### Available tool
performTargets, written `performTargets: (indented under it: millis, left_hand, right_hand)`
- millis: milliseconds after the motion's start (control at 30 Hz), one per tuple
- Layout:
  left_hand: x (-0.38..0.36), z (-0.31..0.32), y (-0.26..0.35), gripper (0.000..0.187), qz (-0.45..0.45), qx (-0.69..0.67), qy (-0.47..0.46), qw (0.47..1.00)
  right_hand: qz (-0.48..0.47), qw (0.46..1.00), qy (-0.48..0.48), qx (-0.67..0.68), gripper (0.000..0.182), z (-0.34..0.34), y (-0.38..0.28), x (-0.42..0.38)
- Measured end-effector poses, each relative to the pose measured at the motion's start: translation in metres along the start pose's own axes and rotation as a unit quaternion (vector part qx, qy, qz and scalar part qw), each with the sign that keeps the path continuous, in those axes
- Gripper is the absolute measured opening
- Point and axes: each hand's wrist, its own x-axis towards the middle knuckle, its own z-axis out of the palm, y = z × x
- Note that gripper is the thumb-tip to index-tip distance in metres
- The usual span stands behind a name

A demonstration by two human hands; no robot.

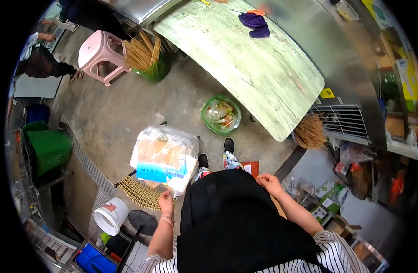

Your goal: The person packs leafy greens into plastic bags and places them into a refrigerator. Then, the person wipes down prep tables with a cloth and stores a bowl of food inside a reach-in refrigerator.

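Head view: left hand (165, 199) pinches clear plastic bag (165, 157) of cardboard on wicker chair (138, 192); right hand (269, 182) empty, loosely open at apron (231, 214). Pickup step; next needs firmer grasp, probably both hands.

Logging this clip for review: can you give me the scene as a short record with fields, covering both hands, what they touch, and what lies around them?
view: head camera, looking straight down at a standing person
left hand: gripping the edge of a clear plastic bag holding cardboard and a blue-labelled pack
right hand: resting on the black apron, holding nothing visible
under bag: woven chair seat
floor: green bag of scraps, white bucket, pink stool
table: pale green top, purple cloth
others: another person at top left
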Motion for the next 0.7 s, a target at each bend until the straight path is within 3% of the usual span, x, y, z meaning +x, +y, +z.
performTargets:
  millis: [67,200,233,267,333,533,633,700]
  left_hand:
    - [0.004,0.024,0.041,0.023,0.020,0.013,-0.099,0.995]
    - [-0.004,0.086,0.152,0.023,0.261,0.130,-0.135,0.947]
    - [0.000,0.101,0.174,0.024,0.268,0.140,-0.162,0.939]
    - [0.009,0.118,0.188,0.026,0.273,0.149,-0.191,0.931]
    - [0.037,0.156,0.200,0.032,0.408,0.190,-0.194,0.872]
    - [0.103,0.259,0.226,0.041,0.421,0.252,-0.210,0.846]
    - [0.135,0.299,0.222,0.042,0.437,0.308,-0.197,0.822]
    - [0.149,0.318,0.218,0.044,0.439,0.356,-0.184,0.804]
  right_hand:
    - [0.017,1.000,-0.021,0.005,0.019,0.001,-0.032,0.022]
    - [0.033,0.998,-0.046,-0.019,0.022,0.013,-0.065,0.080]
    - [0.042,0.998,-0.049,-0.021,0.022,0.018,-0.063,0.100]
    - [0.010,0.999,-0.028,-0.023,0.023,0.022,-0.056,0.124]
    - [-0.012,0.999,-0.007,-0.030,0.024,0.029,-0.052,0.166]
    - [-0.010,0.994,0.103,-0.043,0.033,0.042,-0.043,0.287]
    - [0.011,0.987,0.056,-0.152,0.047,0.035,-0.015,0.350]
    - [0.012,0.957,0.113,-0.269,0.059,0.040,-0.009,0.375]
